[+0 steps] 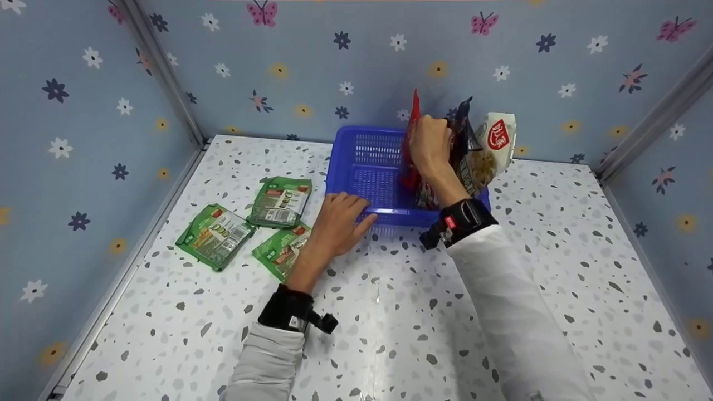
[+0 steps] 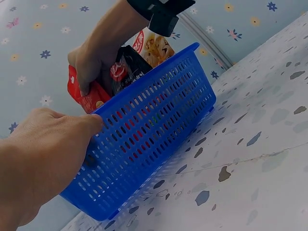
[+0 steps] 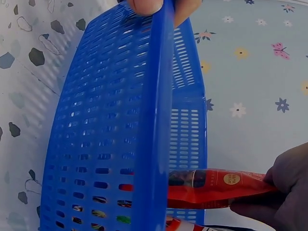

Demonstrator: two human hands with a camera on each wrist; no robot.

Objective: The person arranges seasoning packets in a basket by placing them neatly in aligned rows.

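Observation:
My left hand grips the near rim of a blue plastic basket at its left end. Fingers lie over the rim, and in the left wrist view the thumb is against the outside wall. Above the basket's right half, my right hand pinches the top edge of a red food packet, which stands upright with its lower part inside. Right of that hand stand a black packet and a white packet with a red logo, both rising above the rim.
Left of the basket lie three green packets: one at the far left, one at the back and one partly hidden by my left forearm. A flower-patterned wall stands close behind the basket, with side panels left and right.

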